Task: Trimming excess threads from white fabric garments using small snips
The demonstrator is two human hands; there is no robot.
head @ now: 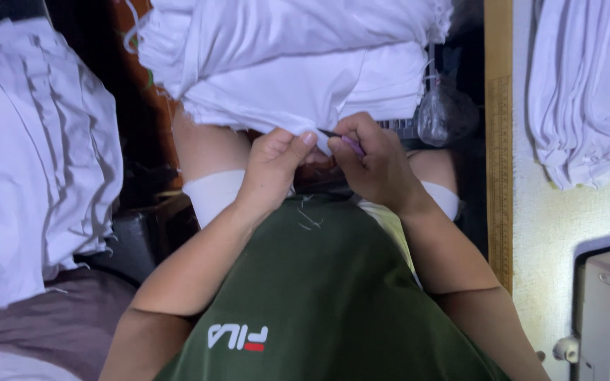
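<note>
Both hands meet at the lap: left hand (274, 164) pinches the edge of the white fabric stack (298, 63) piled over the knees, right hand (372, 162) is closed round a small purple-handled tool (351, 144), maybe a thread snipper, hard to tell. Further right, a wooden ruler (499, 141) lines the worktop (559, 233) edge, more folded white cloth (587, 85) beyond.

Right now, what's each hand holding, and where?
Left hand pinches the white cloth at its lower edge. Right hand grips a small purple-handled tool by the handle.
</note>
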